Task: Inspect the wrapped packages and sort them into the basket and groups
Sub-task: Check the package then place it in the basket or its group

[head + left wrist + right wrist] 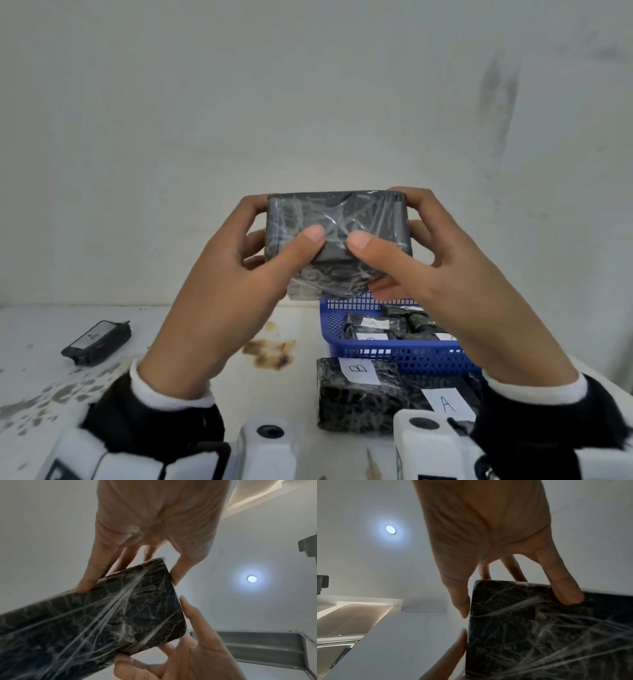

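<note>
Now, left to right:
far left: small black wrapped packet (pixel 96 342) labelled A, on white stained table (pixel 205 394)
our left hand (pixel 219 301): gripping dark film-wrapped rectangular package (pixel 337 240), lifted above the table
our right hand (pixel 455 294): gripping it too
right: blue plastic mesh basket (pixel 394 354) holding packages; B-labelled package (pixel 356 394) just in front

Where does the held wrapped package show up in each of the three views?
Head: wrapped package centre, raised between left hand and right hand.
Left wrist: lower left.
Right wrist: lower right.
Shared landmark: round ceiling light, wrist views only.
</note>
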Available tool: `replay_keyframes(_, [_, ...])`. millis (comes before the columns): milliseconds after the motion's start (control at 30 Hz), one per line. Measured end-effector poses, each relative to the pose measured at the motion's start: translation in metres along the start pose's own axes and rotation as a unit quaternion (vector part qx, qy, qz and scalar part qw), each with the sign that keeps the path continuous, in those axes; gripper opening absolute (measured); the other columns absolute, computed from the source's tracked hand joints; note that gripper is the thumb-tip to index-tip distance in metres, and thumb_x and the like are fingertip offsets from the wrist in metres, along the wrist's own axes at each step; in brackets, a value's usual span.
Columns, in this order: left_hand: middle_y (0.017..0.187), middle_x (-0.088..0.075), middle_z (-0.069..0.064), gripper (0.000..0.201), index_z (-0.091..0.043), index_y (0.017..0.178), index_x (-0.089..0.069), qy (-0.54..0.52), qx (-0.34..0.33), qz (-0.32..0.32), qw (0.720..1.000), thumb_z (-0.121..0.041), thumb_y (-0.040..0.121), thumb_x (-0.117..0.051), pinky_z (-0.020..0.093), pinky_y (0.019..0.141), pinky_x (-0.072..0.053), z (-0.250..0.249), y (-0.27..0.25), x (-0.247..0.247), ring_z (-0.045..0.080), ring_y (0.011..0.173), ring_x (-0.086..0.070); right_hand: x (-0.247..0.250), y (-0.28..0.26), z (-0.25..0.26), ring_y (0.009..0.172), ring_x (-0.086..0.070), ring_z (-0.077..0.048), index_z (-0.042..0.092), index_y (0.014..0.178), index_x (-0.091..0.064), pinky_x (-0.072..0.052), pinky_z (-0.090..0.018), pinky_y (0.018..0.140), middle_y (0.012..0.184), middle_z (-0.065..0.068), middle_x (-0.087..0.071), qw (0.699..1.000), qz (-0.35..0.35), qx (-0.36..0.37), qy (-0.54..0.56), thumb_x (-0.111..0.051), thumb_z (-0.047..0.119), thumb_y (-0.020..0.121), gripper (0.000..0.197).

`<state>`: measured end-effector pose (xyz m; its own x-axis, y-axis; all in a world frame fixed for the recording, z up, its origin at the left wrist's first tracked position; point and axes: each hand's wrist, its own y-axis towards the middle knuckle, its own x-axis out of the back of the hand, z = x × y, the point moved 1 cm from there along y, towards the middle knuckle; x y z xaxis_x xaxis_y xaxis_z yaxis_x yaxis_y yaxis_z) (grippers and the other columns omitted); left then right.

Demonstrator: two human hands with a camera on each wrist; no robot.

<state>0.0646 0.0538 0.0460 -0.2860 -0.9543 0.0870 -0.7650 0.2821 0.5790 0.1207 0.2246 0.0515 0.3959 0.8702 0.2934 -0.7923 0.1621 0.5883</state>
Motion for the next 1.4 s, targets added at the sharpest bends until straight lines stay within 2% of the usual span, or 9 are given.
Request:
replay_keyframes(367, [0.074, -0.072, -0.005, 0.033, -0.021, 0.092, -0.058, -0.020, 0.012, -0.033, 0.999, -0.049, 0.081, -0.070, 0.057, 0.086, -0.054, -0.001, 0.001, 0.001, 0.025, 0.079, -0.069, -0.001, 0.000, 0.002, 0.073, -0.074, -0.021, 0.037, 0.091, -0.061, -0.062, -0.046, 0.080, 0.093, 0.012, -0.073, 1.000, 0.008, -0.016, 0.013, -0.058, 0.065, 0.069, 0.035])
replay_keyframes(533, [0.078, -0.074, -0.007, 0.054, -0.023, 0.091, -0.057, 0.008, 0.001, -0.049, 0.999, -0.062, 0.054, -0.066, 0.045, 0.077, -0.060, 0.001, -0.001, -0.006, 0.013, 0.071, -0.073, -0.005, 0.000, 0.001, 0.079, -0.074, -0.027, 0.035, 0.091, -0.059, -0.060, -0.052, 0.078, 0.095, 0.011, -0.071, 1.000, -0.017, -0.012, -0.004, -0.060, 0.068, 0.069, 0.039])
replay_keyframes(667, [0.080, -0.073, -0.011, 0.053, -0.027, 0.095, -0.061, -0.028, 0.010, -0.053, 0.998, -0.070, 0.063, -0.062, 0.032, 0.074, -0.058, 0.009, 0.003, -0.006, 0.010, 0.077, -0.072, -0.003, 0.000, 0.000, 0.088, -0.075, -0.024, 0.038, 0.093, -0.061, -0.057, -0.050, 0.087, 0.106, 0.008, -0.071, 0.999, -0.032, 0.000, -0.010, -0.073, 0.058, 0.071, 0.032])
replay_keyframes(800, [0.090, -0.077, -0.005, 0.072, -0.028, 0.097, -0.070, -0.018, 0.121, 0.066, 0.990, -0.080, 0.065, -0.032, 0.037, 0.082, -0.056, 0.010, 0.003, -0.005, 0.014, 0.088, -0.073, 0.002, -0.001, 0.002, 0.085, -0.073, -0.038, 0.039, 0.095, -0.068, -0.055, -0.054, 0.090, 0.115, 0.013, -0.069, 0.998, -0.049, 0.014, 0.024, -0.080, 0.050, 0.065, 0.034])
replay_keyframes(1000, [0.076, -0.073, 0.008, 0.032, -0.015, 0.078, -0.077, -0.122, 0.135, 0.106, 0.977, -0.040, 0.071, -0.058, 0.032, 0.046, -0.056, 0.008, 0.004, 0.001, 0.022, 0.058, -0.067, 0.006, -0.001, 0.005, 0.092, -0.073, -0.019, 0.026, 0.098, -0.071, -0.053, -0.053, 0.097, 0.104, 0.006, -0.074, 0.998, -0.016, 0.006, 0.058, -0.075, 0.055, 0.078, 0.035])
replay_keyframes(1067, [0.077, -0.072, 0.010, 0.024, -0.010, 0.087, -0.074, -0.138, 0.126, 0.106, 0.977, -0.027, 0.070, -0.070, 0.029, 0.044, -0.055, 0.008, 0.006, 0.004, 0.020, 0.054, -0.063, 0.008, 0.002, -0.001, 0.113, -0.066, -0.013, 0.044, 0.115, -0.066, -0.050, -0.051, 0.102, 0.120, 0.005, -0.069, 0.998, -0.007, -0.005, 0.067, -0.075, 0.059, 0.069, 0.049])
replay_keyframes(1200, [0.100, -0.076, 0.005, 0.057, -0.026, 0.128, -0.057, -0.083, 0.098, 0.130, 0.983, -0.030, 0.072, -0.064, 0.031, 0.055, -0.056, 0.010, 0.007, 0.009, 0.024, 0.073, -0.071, 0.010, 0.006, -0.011, 0.124, -0.062, -0.019, 0.068, 0.139, -0.027, -0.044, -0.051, 0.107, 0.129, -0.002, -0.067, 0.992, 0.047, -0.072, 0.089, -0.090, 0.055, 0.050, 0.109])
replay_keyframes(1267, [0.105, -0.075, 0.006, 0.070, -0.035, 0.137, -0.047, -0.066, 0.092, 0.139, 0.984, -0.028, 0.070, -0.067, 0.035, 0.063, -0.059, 0.011, 0.006, 0.011, 0.027, 0.081, -0.073, 0.013, 0.004, -0.011, 0.107, -0.072, -0.021, 0.058, 0.149, -0.018, -0.045, -0.047, 0.106, 0.119, 0.000, -0.073, 0.989, 0.080, -0.084, 0.097, -0.088, 0.038, 0.059, 0.116])
replay_keyframes(1400, [0.115, -0.072, -0.006, 0.092, -0.059, 0.136, -0.032, -0.011, 0.074, 0.124, 0.989, -0.036, 0.061, -0.081, 0.041, 0.087, -0.056, 0.013, 0.006, 0.013, 0.015, 0.099, -0.072, 0.016, 0.003, -0.009, 0.104, -0.073, -0.016, 0.059, 0.148, -0.021, -0.050, -0.043, 0.102, 0.136, 0.011, -0.063, 0.991, 0.086, -0.070, 0.072, -0.085, 0.023, 0.062, 0.113])
